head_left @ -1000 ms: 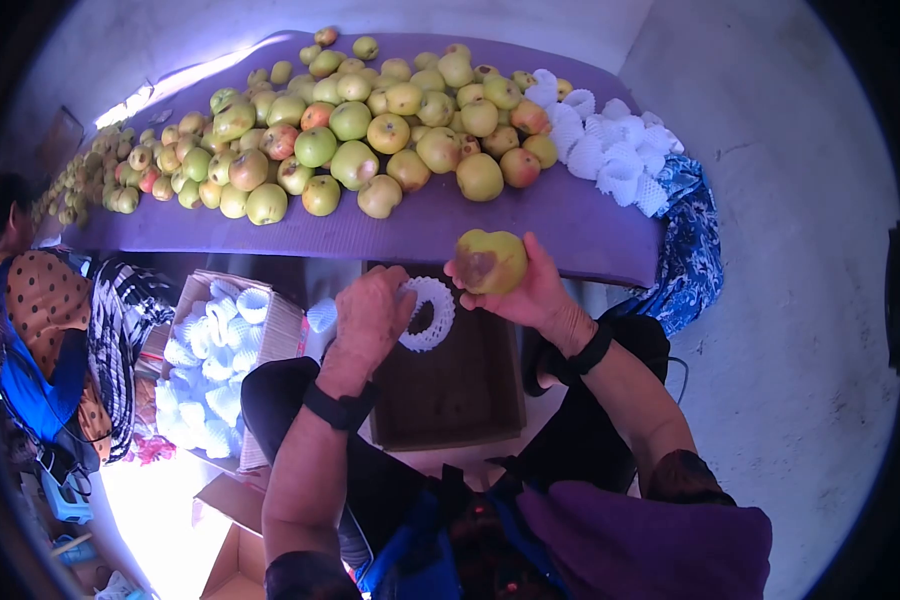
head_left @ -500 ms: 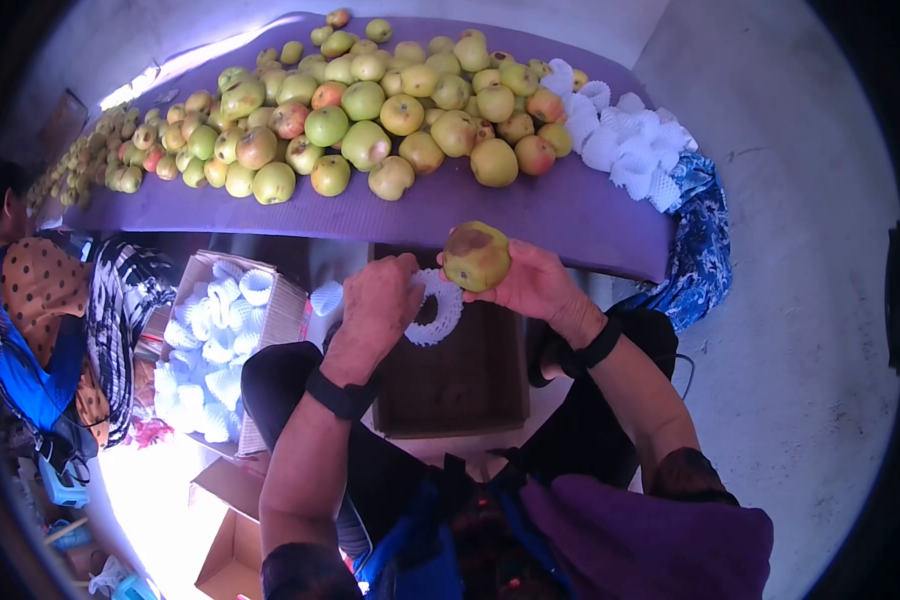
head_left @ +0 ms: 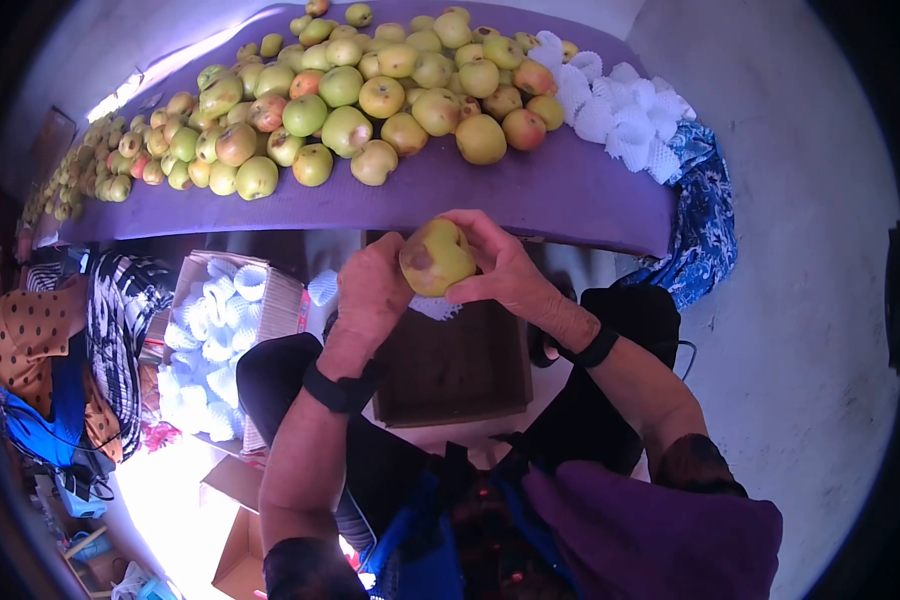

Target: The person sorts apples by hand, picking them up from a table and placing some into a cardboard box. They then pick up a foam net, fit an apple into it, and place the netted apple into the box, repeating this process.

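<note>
Smooth, slightly glossy apple [head_left: 442, 262], meshed foam net [head_left: 437, 309], matt cardboard box [head_left: 452, 385], creased cloth [head_left: 705, 225]

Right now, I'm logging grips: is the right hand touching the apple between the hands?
Touching. The head view shows the right hand gripping the apple from its right side.

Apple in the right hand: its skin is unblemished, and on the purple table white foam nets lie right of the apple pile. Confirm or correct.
Not unblemished: the head view shows a brown patch on the apple in the right hand. White foam nets do lie right of the apple pile.
</note>
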Available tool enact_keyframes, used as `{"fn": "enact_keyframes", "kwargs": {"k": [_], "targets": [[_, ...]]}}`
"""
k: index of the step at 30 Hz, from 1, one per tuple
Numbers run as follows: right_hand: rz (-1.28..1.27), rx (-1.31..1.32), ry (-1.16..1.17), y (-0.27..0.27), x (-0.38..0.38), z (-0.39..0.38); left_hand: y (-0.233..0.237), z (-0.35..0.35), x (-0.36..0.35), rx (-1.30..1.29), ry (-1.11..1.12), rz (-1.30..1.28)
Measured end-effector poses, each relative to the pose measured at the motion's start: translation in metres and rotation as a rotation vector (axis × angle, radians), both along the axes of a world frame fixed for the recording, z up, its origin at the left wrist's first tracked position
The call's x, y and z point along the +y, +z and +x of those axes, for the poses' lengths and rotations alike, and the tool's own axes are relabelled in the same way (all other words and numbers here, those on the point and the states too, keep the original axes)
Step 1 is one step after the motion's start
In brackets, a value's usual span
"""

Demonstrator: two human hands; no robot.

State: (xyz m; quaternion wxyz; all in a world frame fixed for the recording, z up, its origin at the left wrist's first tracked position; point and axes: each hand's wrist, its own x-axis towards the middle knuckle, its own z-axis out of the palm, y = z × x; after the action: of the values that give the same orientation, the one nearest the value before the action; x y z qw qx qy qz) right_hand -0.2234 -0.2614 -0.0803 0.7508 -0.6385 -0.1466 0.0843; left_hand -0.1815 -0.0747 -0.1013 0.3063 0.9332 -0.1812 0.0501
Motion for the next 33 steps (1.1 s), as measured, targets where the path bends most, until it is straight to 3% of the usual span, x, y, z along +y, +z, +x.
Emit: {"fn": "enact_keyframes", "kwargs": {"k": [7,13,15,22,24,33], "targets": [[0.092,0.064,-0.011,-0.006,-0.003,-0.001,0.001,0.003,0.005,0.209,0.047,-0.31],[-0.273,-0.087,-0.014,-0.007,-0.008,-0.004,0.007,0.003,0.011,0.231,0.033,-0.324],[-0.471,-0.174,-0.055,-0.001,-0.007,-0.006,0.017,0.002,0.014,0.42,-0.016,-0.392],[-0.561,-0.343,-0.115,-0.008,-0.005,-0.006,0.018,-0.002,0.012,0.505,-0.037,-0.536],[-0.531,-0.404,-0.132,-0.012,-0.003,-0.005,0.008,0.0,0.012,0.497,-0.11,-0.734],[-0.625,-0.57,-0.074,-0.012,-0.003,-0.002,0.027,-0.006,0.015,0.675,-0.143,-0.539]]}}
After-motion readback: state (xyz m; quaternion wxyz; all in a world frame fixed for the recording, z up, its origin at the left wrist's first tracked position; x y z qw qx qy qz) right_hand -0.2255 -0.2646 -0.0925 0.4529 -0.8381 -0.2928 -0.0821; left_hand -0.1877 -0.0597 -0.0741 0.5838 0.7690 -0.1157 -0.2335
